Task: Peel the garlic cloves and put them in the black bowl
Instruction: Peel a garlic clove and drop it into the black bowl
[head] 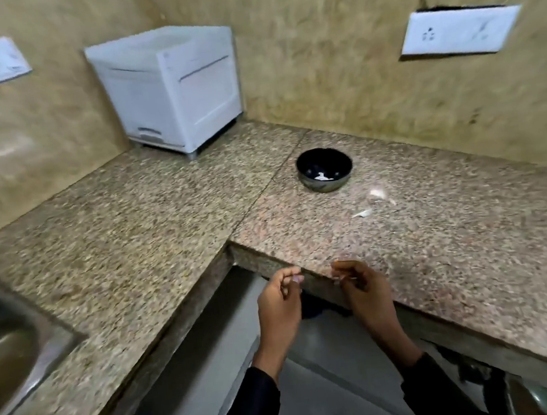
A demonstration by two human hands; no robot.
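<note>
Bowl [324,169] on counter [168,215], probably cloves [377,194] just beside, sink [11,346] left

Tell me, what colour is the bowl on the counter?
The bowl is black inside and shiny outside, seen in the head view.

L-shaped speckled granite counter [155,216] in a corner, mottled tan walls [335,55], white box appliance [171,84] at back, steel sink [12,352] left, two switch plates [458,30].

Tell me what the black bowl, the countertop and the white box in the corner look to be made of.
Black bowl: probably steel, its shiny outside mirrors the counter; dark glossy inside.
Countertop: polished speckled granite, by its brown-grey grain and visible slab seam.
White box: likely matte moulded plastic; blur leaves it open.
</note>
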